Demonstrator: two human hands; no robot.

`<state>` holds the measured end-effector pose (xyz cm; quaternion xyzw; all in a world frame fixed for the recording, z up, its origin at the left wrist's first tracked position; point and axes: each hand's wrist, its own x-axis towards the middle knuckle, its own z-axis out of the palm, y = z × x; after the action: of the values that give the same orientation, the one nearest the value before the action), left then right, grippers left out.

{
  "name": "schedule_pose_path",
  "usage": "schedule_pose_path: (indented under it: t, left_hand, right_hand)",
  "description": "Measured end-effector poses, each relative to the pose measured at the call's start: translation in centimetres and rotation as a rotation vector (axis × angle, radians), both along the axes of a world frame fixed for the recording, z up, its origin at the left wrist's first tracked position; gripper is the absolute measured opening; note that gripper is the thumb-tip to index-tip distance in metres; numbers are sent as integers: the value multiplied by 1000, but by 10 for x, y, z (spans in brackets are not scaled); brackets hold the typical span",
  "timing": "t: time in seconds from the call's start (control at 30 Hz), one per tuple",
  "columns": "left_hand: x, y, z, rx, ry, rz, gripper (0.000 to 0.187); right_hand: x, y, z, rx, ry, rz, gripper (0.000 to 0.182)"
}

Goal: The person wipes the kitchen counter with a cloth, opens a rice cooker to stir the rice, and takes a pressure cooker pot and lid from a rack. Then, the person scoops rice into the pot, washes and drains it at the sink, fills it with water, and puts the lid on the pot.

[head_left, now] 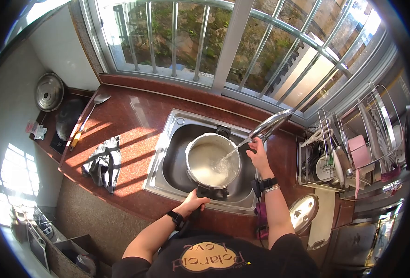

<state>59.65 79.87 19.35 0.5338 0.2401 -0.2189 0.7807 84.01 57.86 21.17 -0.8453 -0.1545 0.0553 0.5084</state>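
Observation:
A silver metal pot [196, 162] with black handles stands in the stainless steel sink [170, 160]. Cloudy water [205, 167] fills part of it, and a stream from the faucet [253, 134] splashes into its right side. My left hand [193, 202] is closed around the pot's near black handle [212, 192], at the sink's front edge. On the right, my right hand [259, 156] has its fingers closed on the faucet near the spout, above the sink's right rim. The fingers partly hide the spout.
A striped cloth [104, 162] and a spatula [87, 121] with a yellow handle lie on the red counter [137, 120] to the left. Rightward stand a wire dish rack [348, 148] with utensils and a round metal lid [303, 214]. A barred window is behind.

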Motion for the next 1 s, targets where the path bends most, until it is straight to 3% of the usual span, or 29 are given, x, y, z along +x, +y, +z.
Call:
schedule_pose_path:
  t: [0.23, 0.3, 0.47, 0.53, 0.57, 0.63, 0.67, 0.73, 0.77, 0.83, 1.0]
  left_hand:
    - [0, 0, -7, -6, -7, 4, 34]
    - [0, -1, -11, -6, -5, -5, 33]
    - [0, -1, -9, -8, -7, -2, 33]
    - [1, -1, -9, -3, 4, -3, 32]
    - [1, -1, -9, -1, 7, -9, 32]
    - [1, -1, -10, 8, 6, -10, 31]
    - [1, -1, -10, 11, 8, -18, 31]
    - [2, -1, -9, -5, 2, -13, 31]
    - [2, -1, -10, -2, 4, -18, 31]
    - [2, 0, -12, -9, -7, -26, 30]
    - [2, 2, -12, -30, -26, -20, 36]
  right_hand:
    - [8, 0, -1, -17, -62, 81, 73]
    - [-6, 2, 3, 114, -58, 43, 72]
    - [-28, -11, -44, 70, 51, -144, 73]
    - [-42, -8, -52, -187, 390, -79, 79]
    - [-46, -7, -54, -184, 393, -85, 79]
    - [-56, 0, -41, 27, 867, -67, 80]
    - [-56, -1, -50, 33, 870, -73, 80]
    - [-56, 2, -66, 209, 1130, -18, 70]
    - [-56, 0, -71, 214, 1131, -21, 70]
    - [-60, 8, -60, 262, 1219, 35, 53]
    - [-68, 18, -55, 328, 1152, -66, 42]
